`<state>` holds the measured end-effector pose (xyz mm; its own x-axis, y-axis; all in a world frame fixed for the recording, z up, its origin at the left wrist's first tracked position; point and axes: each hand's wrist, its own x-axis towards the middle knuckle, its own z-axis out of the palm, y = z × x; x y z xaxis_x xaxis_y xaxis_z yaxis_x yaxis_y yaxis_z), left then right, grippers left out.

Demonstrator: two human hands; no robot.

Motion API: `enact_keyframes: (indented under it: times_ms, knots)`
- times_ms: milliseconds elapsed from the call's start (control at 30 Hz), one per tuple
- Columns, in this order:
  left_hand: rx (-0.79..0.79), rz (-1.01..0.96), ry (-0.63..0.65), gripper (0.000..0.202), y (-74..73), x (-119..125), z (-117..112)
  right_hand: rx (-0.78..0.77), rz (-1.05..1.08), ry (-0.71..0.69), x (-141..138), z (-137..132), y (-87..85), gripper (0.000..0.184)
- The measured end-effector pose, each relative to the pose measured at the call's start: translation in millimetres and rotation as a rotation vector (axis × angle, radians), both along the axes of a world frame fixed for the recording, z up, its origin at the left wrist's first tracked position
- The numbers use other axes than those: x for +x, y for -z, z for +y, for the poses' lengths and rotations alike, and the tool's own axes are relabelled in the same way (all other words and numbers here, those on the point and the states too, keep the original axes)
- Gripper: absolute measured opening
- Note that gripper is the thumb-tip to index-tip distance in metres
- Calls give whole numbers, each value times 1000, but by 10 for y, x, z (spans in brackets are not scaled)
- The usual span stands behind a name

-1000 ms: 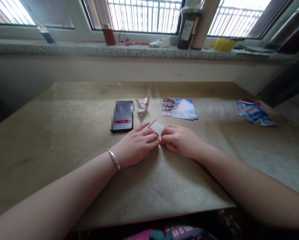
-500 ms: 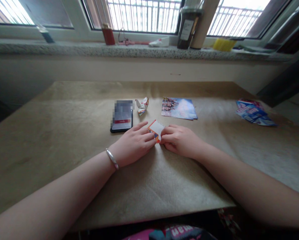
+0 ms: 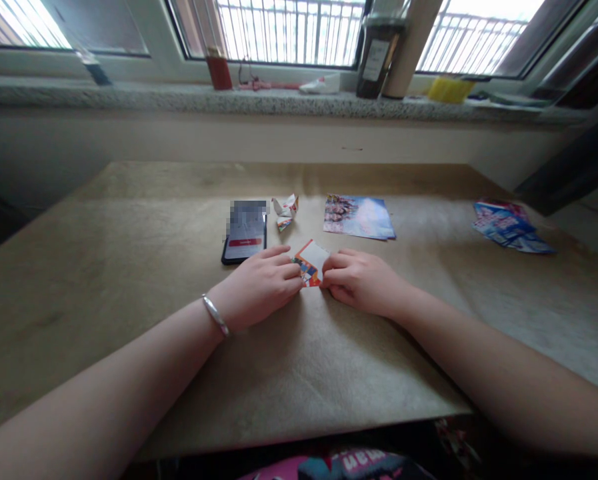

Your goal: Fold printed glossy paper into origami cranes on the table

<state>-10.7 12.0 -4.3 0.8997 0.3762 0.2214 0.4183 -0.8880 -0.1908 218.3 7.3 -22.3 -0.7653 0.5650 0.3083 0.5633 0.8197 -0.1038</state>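
Observation:
A small folded paper (image 3: 310,263), white with an orange and multicoloured printed part, lies on the table between my hands. My left hand (image 3: 263,283), with a silver bangle at the wrist, holds its left edge under curled fingers; the thumb is hidden. On the other side my right hand (image 3: 361,281) pinches the paper's lower right edge between thumb and fingers. Just beyond the left hand rests a phone (image 3: 243,240) with its screen lit and partly blurred. Beside the phone sits a small folded paper figure (image 3: 285,212), white with coloured print.
Blue and pink printed sheets (image 3: 359,217) lie flat beyond my right hand. Several blue and red packets or cards (image 3: 509,227) are piled at the table's right. Behind the table (image 3: 299,373), a stone sill (image 3: 279,101) bears a dark lidded container (image 3: 376,60) and a red object (image 3: 219,72).
My left hand has slid a little to the left along the folded paper, uncovering more of its printed part. The right hand stays in place.

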Motion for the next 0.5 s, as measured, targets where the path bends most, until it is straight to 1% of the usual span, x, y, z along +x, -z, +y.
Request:
enact_keyframes:
  times_ms: [133,233,500]
  knots:
    - [-18,61,-14,17,-46,-41,-9,2,9,-1,-11,-17,-15,21]
    - [-52,125,-44,14,-98,-79,-22,-1,7,-2,-13,-23,-10,22]
    - [-138,165,-93,16,-146,-120,-22,-3,0,2,4,-22,0,21]
